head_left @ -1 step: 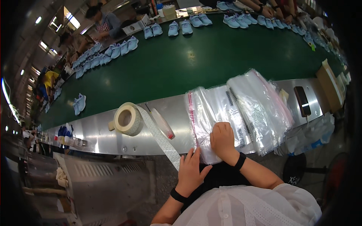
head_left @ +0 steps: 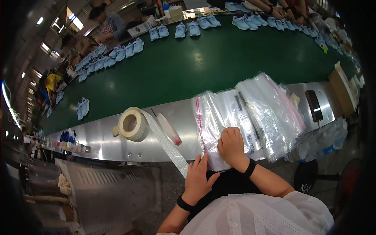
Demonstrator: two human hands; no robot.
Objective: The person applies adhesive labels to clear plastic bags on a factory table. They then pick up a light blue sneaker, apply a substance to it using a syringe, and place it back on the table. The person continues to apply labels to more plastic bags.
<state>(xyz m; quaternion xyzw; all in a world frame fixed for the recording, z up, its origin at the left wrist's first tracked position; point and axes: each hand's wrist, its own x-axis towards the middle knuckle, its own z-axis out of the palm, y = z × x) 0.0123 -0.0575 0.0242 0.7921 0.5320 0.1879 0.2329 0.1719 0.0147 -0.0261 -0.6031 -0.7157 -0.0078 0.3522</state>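
Note:
Clear plastic bags [head_left: 213,117] with a red-striped edge lie in a stack on the metal ledge before me. My right hand [head_left: 232,147] rests on this stack with its fingers curled in; what they hold, if anything, is hidden. At the near left corner of the bags is my left hand [head_left: 197,180], fingers stretched and thumb apart, its fingertips at the plastic edge. A roll of pale labels [head_left: 132,123] lies to the left. Its printed strip [head_left: 166,143] runs over the ledge's front edge towards my left hand.
Another pile of clear bags [head_left: 270,113] lies to the right, beside a phone [head_left: 313,105] and a cardboard box [head_left: 342,90]. A slim red-tipped tool [head_left: 169,127] is near the roll. Light blue sneakers [head_left: 82,108] line the green belt [head_left: 176,70], with co-workers beyond.

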